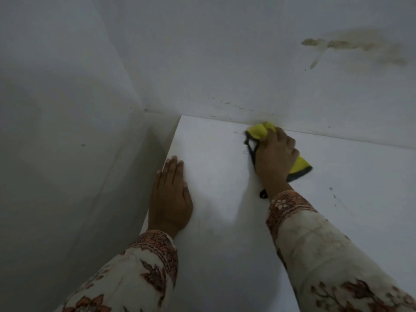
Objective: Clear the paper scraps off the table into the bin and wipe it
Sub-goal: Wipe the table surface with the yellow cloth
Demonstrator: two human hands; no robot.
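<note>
The person leans over a white, smooth-topped table [225, 233] pushed into the corner of a room, and both arms are out in front, two sleeves of cream cloth printed with brown and orange flowers. One cloth is in play: a yellow wiping cloth with a dark grey edge [261, 131], bunched at the far edge of the table right where the top meets the white painted wall [225, 64]. The right hand [275, 154] lies on top of it, fingers curled down around the bunched part, so the grip is closed on the cloth; one flat corner of it sticks out from under the hand on the right side, and a dark loop of its edging trails out on the left. The left hand [170, 194] rests flat on the table near its left edge, fingers straight and close together, holding nothing. On the wall above and to the right sits one long yellowish-brown stain [351, 45] (smeared, with a drip running down from it). A few small dark specks [333, 194] dot the tabletop to the right of the wiping arm.
</note>
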